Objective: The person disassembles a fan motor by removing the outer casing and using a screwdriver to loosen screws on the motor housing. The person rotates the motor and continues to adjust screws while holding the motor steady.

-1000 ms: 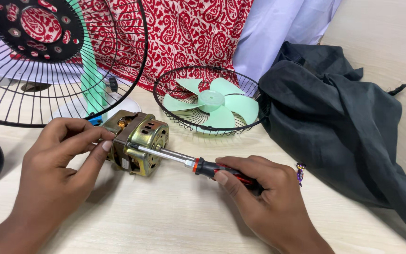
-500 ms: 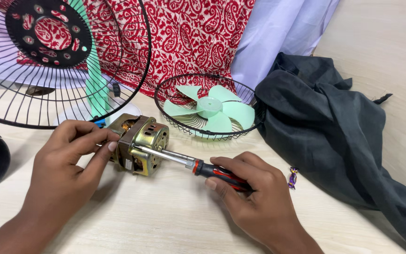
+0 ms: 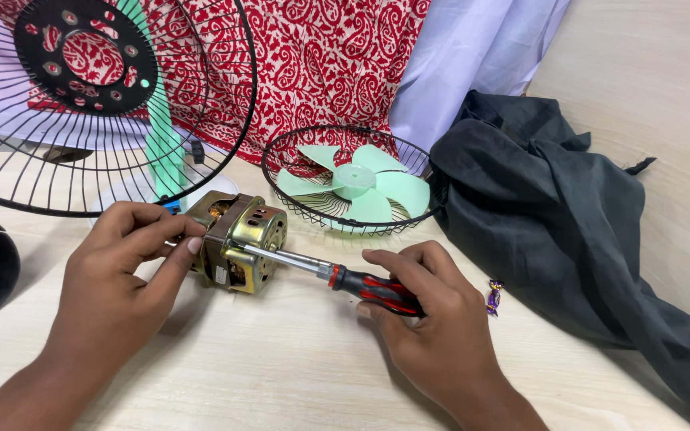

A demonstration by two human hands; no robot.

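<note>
One fan motor (image 3: 237, 251) lies on the tabletop (image 3: 297, 367), its left end clasped by the left hand (image 3: 125, 271) fingers. The right hand (image 3: 433, 327) fingers wrap the red-black handle of one screwdriver (image 3: 337, 278), its long axis slanting up-left, tip on the motor casing. Two wire guards: one (image 3: 81, 104) toward the far left corner, one (image 3: 353, 179) holding one green blade (image 3: 354, 190).
</note>
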